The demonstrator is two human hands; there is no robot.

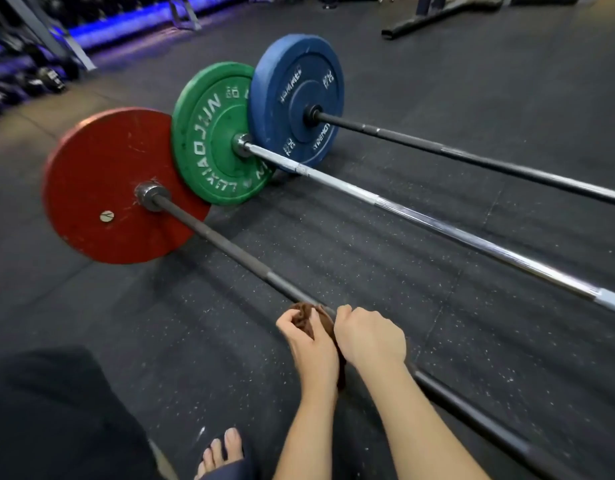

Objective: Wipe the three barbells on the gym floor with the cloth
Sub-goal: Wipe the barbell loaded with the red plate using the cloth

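Both hands on the crumpled brown cloth [319, 321], bunched round the nearest barbell.

My left hand [308, 344] pinches its folds, and my right hand [370, 337] curls over it on the dark matte steel bar [230, 251]. This bar runs to a scuffed red disc plate [101, 174]. Beyond lie a bright chrome bar [437, 226] with a green plate [209, 133] and a black bar [472, 161] with a blue plate [295, 95], all on the speckled black rubber floor [368, 265].

Bare left hand [308, 344] and right hand [370, 337], bare forearms [420, 420], black trouser leg [56, 410], dark-blue open-toed slipper [230, 471].

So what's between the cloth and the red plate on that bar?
Between the cloth and the red plate, only the nearest barbell's bare shaft; the head view shows it.
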